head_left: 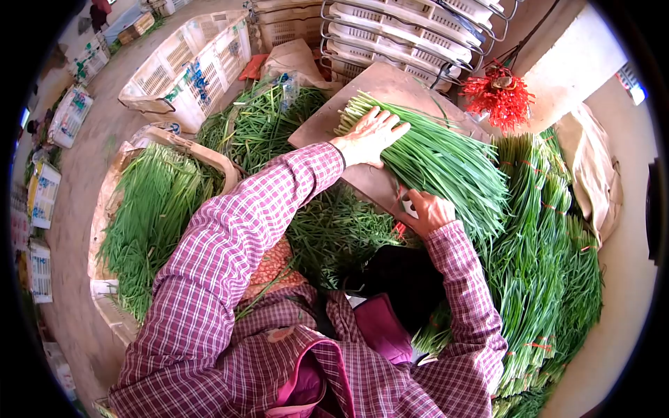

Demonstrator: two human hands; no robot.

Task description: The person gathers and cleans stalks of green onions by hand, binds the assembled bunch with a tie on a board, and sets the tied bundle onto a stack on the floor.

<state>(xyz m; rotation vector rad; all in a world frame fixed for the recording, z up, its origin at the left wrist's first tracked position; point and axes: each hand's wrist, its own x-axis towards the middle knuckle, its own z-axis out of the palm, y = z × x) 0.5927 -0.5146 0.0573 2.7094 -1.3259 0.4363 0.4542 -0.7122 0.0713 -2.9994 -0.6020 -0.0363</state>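
Observation:
A thick bundle of long green stalks [439,164] lies across a flat board [324,125], its pale cut ends toward the upper left. Spread over the bundle near those ends is my left hand [371,136], its fingers apart and pressing on the stalks. My right hand [426,211] is closed at the board's lower edge, beside the bundle. Something small and white shows between its thumb and fingers, with a red strand next to it; I cannot make out what it is. A bunch of red ties [497,96] hangs above the board's right corner.
Tied green bundles [533,279] are piled on the right. On the left, a crate [104,230] holds more stalks. Loose greens [334,226] lie below the board. An empty white crate [157,76] stands at the upper left, stacked crates [397,42] behind the board.

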